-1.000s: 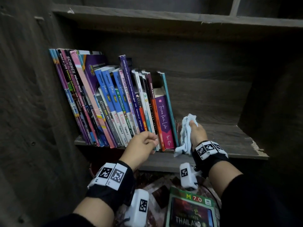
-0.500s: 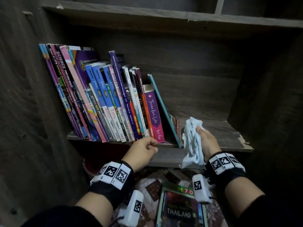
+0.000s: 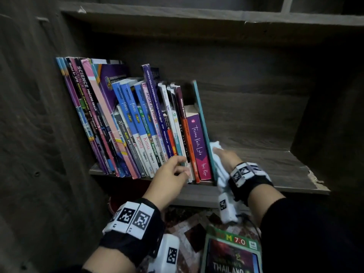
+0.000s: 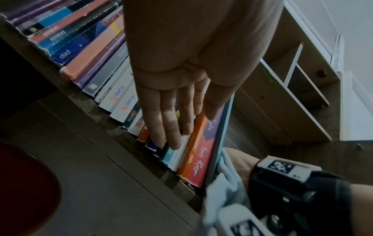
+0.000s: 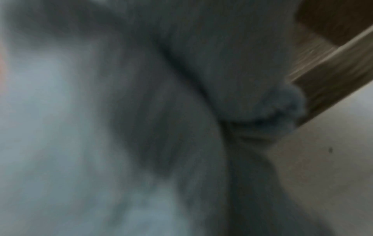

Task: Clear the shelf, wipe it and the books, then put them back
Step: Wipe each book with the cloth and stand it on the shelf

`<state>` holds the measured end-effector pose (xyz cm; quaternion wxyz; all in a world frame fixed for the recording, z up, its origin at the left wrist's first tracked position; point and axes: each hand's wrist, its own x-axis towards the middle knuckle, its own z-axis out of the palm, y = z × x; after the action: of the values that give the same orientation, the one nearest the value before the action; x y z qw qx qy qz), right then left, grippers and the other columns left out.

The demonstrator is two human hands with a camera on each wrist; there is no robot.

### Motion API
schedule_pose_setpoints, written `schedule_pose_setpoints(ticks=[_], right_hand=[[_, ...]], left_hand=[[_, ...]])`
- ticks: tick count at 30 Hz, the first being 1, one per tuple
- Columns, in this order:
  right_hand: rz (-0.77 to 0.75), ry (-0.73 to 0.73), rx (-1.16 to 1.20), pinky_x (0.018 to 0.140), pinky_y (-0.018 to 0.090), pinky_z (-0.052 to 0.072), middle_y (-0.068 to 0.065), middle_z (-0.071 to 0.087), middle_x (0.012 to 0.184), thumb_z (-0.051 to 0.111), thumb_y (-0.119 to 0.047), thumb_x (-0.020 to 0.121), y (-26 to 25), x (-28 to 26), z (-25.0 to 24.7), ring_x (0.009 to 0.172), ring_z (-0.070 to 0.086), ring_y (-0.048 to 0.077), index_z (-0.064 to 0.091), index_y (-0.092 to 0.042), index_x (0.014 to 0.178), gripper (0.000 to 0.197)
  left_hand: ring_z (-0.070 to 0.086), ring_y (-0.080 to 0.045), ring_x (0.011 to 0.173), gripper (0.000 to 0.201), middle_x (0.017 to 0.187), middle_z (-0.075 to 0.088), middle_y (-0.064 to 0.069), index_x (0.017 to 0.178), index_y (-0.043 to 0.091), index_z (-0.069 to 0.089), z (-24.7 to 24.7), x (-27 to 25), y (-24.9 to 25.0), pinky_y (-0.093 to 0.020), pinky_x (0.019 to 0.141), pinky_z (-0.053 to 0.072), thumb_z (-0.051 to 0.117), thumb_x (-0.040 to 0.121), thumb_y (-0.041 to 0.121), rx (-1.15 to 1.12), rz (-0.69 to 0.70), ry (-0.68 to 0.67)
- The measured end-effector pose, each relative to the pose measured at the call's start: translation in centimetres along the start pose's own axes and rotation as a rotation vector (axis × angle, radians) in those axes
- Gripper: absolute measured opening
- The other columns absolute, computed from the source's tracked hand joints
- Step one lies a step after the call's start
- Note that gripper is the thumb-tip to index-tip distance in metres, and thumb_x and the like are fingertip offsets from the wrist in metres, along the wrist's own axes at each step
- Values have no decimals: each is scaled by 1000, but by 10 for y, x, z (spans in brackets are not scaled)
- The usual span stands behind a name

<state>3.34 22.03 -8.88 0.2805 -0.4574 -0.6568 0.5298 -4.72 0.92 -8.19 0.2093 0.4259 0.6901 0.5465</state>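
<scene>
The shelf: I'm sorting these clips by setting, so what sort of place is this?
Probably a home study corner. School workbooks stand in a row on a worn wooden shelf, a patterned mat covers the floor below, and the right hand holds a cloth.

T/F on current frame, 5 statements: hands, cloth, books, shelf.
1. The right hand holds a white cloth. True.
2. The left hand grips a book pulled clear of the row. False: its straight fingers lie on the lower spines, and no book is pulled out.
3. The shelf is bare to the right of the row of books. True.
4. The purple book lettered "Terima Kasih Luka" lies flat on the shelf. False: it stands near the right end of the row.
5. The THAILAND book stands on the shelf. False: it lies below the shelf, cover up.
</scene>
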Motion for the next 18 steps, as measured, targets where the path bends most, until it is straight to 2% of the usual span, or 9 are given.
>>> schedule_pose_setpoints(ticks=[2,4,7,10,13,15,18], right_hand=[[-7,-31,48,91,37,48,10,66,110,61,-36,88,-4,-7,11,101,62,28,65,2,105,42],[-2,-20,26,85,31,45,10,65,106,54,-29,95,-10,-20,15,98,61,27,61,0,110,34],[-20,35,-6,88,30,42,14,62,120,49,-32,97,-4,-20,13,109,59,29,58,0,123,42],[-28,74,16,97,36,44,14,61,124,51,-36,95,1,-17,15,112,58,32,57,1,125,48],[-23,159,41,103,40,42,17,58,130,53,-39,94,6,-15,14,118,55,34,53,2,129,54],[-9,199,60,102,39,41,19,58,130,53,-38,94,10,-13,11,119,54,35,52,2,130,54],[9,223,44,95,33,40,20,59,127,52,-34,96,13,-12,2,117,55,35,53,5,128,51]], left_hand=[[66,-18,94,30,105,67,7,124,26,53,-3,3,1,-27,74,49,54,96,16,7,7,-3],[66,-16,97,30,106,68,7,125,26,55,-3,4,2,-28,79,49,55,96,16,7,0,-7],[65,-15,93,29,104,68,6,123,24,56,2,5,2,-28,78,49,55,96,15,20,3,-16],[66,-19,87,21,95,69,2,114,21,61,7,6,0,-35,81,54,56,95,15,35,2,2],[67,-26,89,15,94,70,-3,99,28,62,9,6,-3,-44,87,54,57,94,15,50,-11,16],[67,-26,89,15,95,69,-3,96,30,62,9,7,-4,-45,87,55,58,93,16,52,-14,19],[67,-28,89,18,95,70,-5,92,32,62,10,7,-6,-47,86,55,59,93,14,40,-17,24]])
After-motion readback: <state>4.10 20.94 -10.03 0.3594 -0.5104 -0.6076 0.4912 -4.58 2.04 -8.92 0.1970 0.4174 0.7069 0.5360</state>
